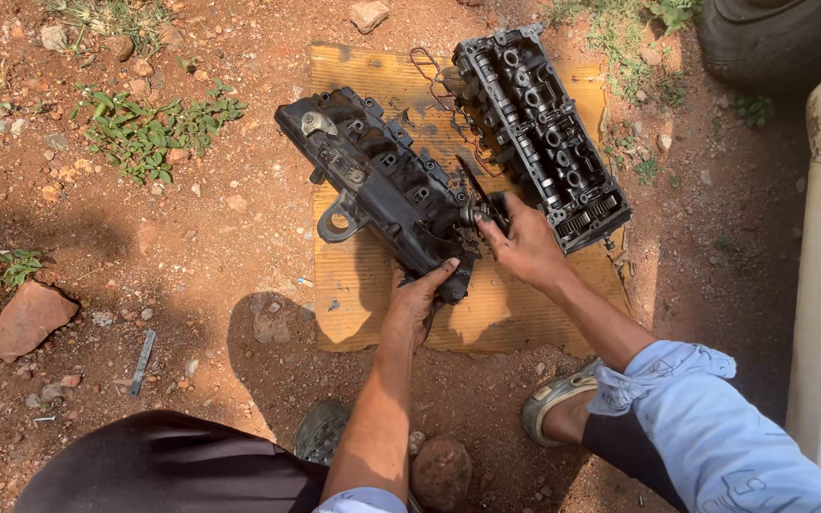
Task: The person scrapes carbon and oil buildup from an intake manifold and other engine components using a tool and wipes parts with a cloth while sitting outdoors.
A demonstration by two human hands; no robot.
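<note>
Nearest the camera are the person's knees and sandalled feet, at the near edge of the cardboard (525, 318) that serves as the landmark for everything else. The cardboard lies flat on red dirt, likely to keep grit off the oily parts.

The largest piece on it is the cylinder head (544, 133), along the far right side with its cam bearings facing up; its corner overhangs the right edge. Left of it and roughly parallel lies the black cover (382, 185), stretching from the cardboard's far left corner to its middle, a lug poking off the left edge. A thin gasket (429, 81) loops between them at the far end.

The left hand (420, 304) steadies the cover's near end — fingers curled against it, thumb pressed on top, apparently to stop it shifting. The right hand (525, 242) is closed around a small dark part (486, 209) at the cover's near right corner; what exactly it pinches cannot be told.

Free room is the bare near strip of cardboard; a rock (30, 318) sits well off to the left.
</note>
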